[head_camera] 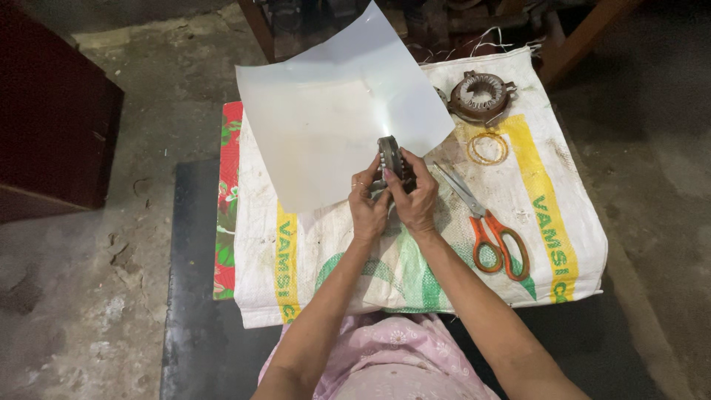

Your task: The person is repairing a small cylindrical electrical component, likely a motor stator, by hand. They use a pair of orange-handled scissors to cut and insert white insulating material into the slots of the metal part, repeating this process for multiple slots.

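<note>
Both my hands hold a dark round slotted metal ring (390, 156), stood on edge above a woven white sack. My left hand (368, 205) grips its lower left side and my right hand (415, 198) wraps its right side. A large white sheet (326, 111) curls up from between my hands and spreads toward the far left, its near edge meeting the ring. Whether the sheet is pinched by my fingers I cannot tell.
The white sack (548, 244) with yellow and green print covers a dark table. Orange-handled scissors (489, 230) lie to the right of my hands. A second rusty slotted ring (480, 95) and a coil of copper wire (487, 148) lie at the far right. A red floral cloth (228, 192) shows at the left.
</note>
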